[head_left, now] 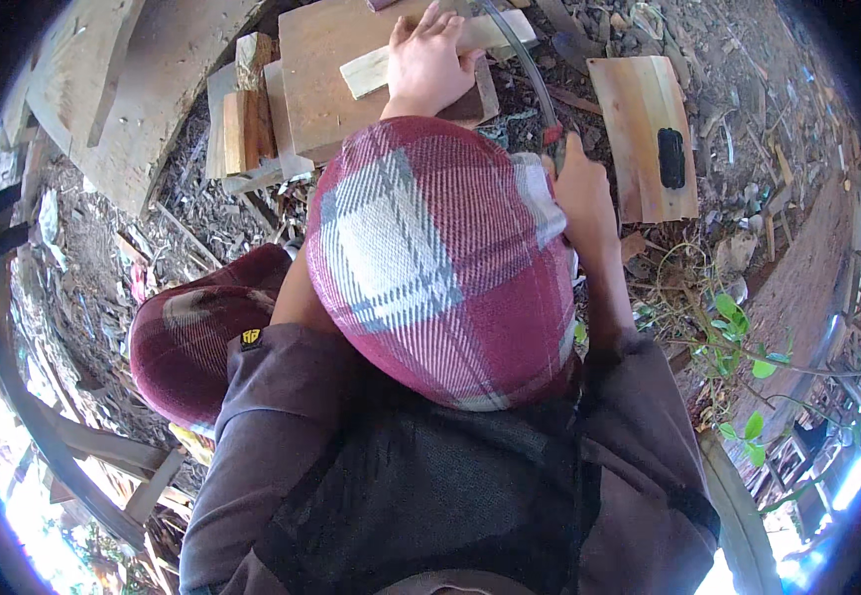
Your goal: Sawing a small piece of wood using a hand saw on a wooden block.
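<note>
A pale wood strip (371,71) lies slantwise across a brown wooden board (316,74) at the top of the view. My left hand (432,64) holds the strip down from above, fingers over its far side and thumb toward the right. Just right of my raised knee, my right hand (581,183) is closed round the grip of what looks like a bow saw (535,74). A long curved grey bar with a red part near my fingers runs up past the strip's right end. Its far end is cut off by the picture's edge, and I cannot see whether it touches the strip.
Plaid maroon cloth (470,268) covers my knee between my arms. Small wood blocks (248,129) stand left of the board. A light plank (639,109) bearing a black oblong thing (671,159) lies to the right. Wood scraps litter the ground; a leafy plant (733,317) grows at right.
</note>
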The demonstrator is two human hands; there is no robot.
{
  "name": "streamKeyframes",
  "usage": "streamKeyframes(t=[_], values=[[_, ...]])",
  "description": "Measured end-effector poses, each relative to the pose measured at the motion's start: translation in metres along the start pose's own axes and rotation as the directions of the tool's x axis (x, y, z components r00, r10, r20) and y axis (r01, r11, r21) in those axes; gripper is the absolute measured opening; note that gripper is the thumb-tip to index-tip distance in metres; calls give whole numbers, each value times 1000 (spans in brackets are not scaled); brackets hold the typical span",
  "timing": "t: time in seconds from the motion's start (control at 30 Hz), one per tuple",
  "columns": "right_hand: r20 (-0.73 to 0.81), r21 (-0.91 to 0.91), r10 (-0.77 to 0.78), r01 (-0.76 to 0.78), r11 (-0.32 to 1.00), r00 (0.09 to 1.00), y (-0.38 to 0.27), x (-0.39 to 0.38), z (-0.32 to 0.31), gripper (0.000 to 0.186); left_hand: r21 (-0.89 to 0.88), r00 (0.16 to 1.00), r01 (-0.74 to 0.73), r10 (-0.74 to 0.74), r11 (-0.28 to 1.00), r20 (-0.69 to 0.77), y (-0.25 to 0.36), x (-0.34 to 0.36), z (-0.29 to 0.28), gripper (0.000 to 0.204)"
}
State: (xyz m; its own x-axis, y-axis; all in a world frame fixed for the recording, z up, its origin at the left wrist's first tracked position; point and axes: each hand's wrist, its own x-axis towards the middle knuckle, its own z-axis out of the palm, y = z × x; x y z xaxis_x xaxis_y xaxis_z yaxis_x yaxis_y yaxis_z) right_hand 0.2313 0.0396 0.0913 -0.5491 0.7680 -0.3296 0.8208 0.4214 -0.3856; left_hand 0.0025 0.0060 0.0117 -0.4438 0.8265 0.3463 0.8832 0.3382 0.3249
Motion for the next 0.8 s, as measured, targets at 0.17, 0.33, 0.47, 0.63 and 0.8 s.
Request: streamKeyframes(t=[0.17,0.33,0.47,0.63,0.8], values=[[9,-127,-72,73,989,997,6,10,-15,33,107,1000,-2,5,994,-28,-10,-4,8,47],[30,-156,-68,72,985,997,2,24,-4,31,81,1000,12,-11,997,-15,-5,-4,10,52],[-64,-68,-159,154,986,985,-8,76,22,31,98,1000,-23,24,995,-14,-4,-6,13,56],[-72,-43,-133,130,991,989,-12,59,24,31,108,999,13,-10,994,-31,-5,-9,10,51],[36,59,30,-32,998,999,21,-21,16,31,91,999,13,-9,996,-38,1,-8,6,49]])
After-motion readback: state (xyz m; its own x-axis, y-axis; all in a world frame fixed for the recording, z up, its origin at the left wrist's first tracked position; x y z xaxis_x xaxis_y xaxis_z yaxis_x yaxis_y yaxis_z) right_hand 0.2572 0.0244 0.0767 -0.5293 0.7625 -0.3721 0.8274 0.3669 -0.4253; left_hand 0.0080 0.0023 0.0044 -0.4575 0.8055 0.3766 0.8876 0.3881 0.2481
